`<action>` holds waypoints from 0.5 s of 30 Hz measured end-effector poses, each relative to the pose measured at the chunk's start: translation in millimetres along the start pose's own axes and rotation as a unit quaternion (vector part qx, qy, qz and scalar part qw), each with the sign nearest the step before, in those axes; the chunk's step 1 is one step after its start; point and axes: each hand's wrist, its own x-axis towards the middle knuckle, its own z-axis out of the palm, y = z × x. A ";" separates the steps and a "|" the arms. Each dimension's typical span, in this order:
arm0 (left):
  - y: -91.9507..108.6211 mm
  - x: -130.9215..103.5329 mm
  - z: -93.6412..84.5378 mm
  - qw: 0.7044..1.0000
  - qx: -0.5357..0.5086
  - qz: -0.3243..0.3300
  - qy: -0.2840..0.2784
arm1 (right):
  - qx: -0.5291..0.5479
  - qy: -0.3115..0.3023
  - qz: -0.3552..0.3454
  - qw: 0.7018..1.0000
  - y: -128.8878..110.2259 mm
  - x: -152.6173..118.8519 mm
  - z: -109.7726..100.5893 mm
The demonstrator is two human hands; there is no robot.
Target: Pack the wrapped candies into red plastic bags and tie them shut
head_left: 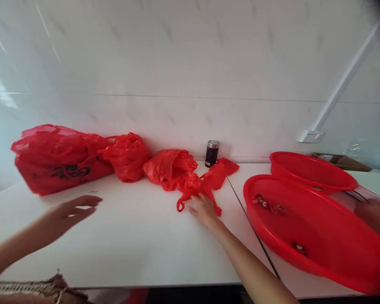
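Above the white table, at the left, hovers my left hand, its fingers apart and touching nothing. My right hand reaches to the middle, on a crumpled red plastic bag with a loop handle sticking out; its fingertips are bent at the plastic, and whether they pinch it is hard to tell. Beside it lies another bunched red bag. Further left are a rounded red bag and a large full red bag with black lettering.
A dark tumbler stands by the wall. On the right are two red baskets, the nearer one holding several small wrapped pieces, the other behind. Another person's hand is at the right edge, near an open cardboard box.
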 end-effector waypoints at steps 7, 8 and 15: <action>126.1 45.3 136.9 0.968 0.049 0.187 -0.158 | 0.096 0.084 -0.054 0.990 8.3 -54.7 -17.0; 137.1 44.1 157.3 0.969 0.047 0.189 -0.149 | 0.099 0.114 -0.053 0.987 8.9 -56.3 -19.5; 138.7 -5.2 260.5 0.985 -0.040 0.122 -0.114 | 0.053 0.152 0.016 0.987 37.8 -48.2 -8.8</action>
